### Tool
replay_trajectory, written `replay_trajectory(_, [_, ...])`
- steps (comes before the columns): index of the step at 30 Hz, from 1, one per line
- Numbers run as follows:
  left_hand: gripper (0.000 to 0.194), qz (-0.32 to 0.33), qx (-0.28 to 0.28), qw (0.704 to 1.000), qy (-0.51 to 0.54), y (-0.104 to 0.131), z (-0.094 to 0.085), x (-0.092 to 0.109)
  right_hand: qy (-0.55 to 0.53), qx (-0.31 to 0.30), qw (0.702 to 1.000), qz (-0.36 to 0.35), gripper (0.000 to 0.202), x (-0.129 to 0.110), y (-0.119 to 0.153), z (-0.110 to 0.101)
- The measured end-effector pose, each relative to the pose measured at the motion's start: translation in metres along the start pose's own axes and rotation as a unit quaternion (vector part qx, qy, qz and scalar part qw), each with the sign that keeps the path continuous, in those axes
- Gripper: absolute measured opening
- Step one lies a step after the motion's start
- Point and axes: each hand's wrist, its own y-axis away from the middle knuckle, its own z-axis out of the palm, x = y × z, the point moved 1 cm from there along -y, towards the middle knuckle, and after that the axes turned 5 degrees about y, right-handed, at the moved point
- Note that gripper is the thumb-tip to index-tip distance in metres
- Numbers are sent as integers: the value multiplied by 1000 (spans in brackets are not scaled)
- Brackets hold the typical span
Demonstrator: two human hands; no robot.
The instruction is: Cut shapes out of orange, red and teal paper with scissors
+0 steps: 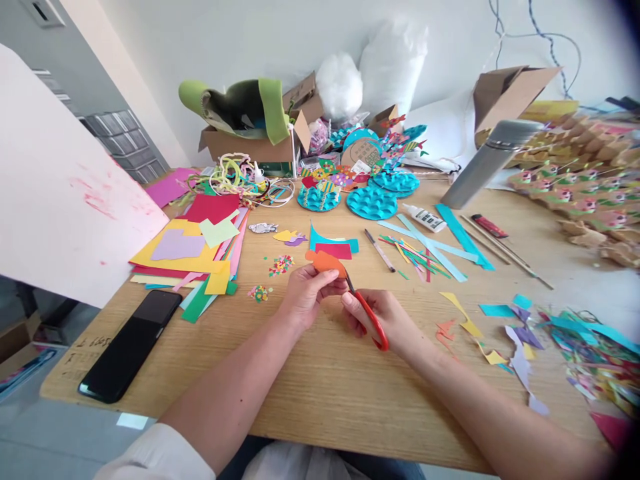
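In the middle of the view my left hand pinches a small piece of orange paper between thumb and fingers. My right hand grips red-handled scissors, whose dark blades meet the right edge of the orange paper. Just beyond my hands lie teal and crimson paper pieces. Yellow and purple cut paper shapes rest farther left, near small piles of coloured paper dots. Orange scraps lie to the right of my right hand.
A black phone and stacked coloured paper are at left. Behind stand blue textured discs, a glue bottle and a grey flask. A pen, paper strips and scraps lie toward the right.
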Motion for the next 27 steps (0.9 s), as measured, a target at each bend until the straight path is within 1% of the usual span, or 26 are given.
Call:
replay_trajectory(8, [27,-1,13,1000,-7,1,1,0,-40,-20,999,15,57,3,-2,0])
replay_trajectory(15, [28,-8,20,1000,-3,0,1,-2,-68,-8,996,48,60,-5,-2,-1])
replay_trajectory(27, [26,-6,18,1000,2,0,1,-3,-70,-6,996,49,61,-3,-3,-1])
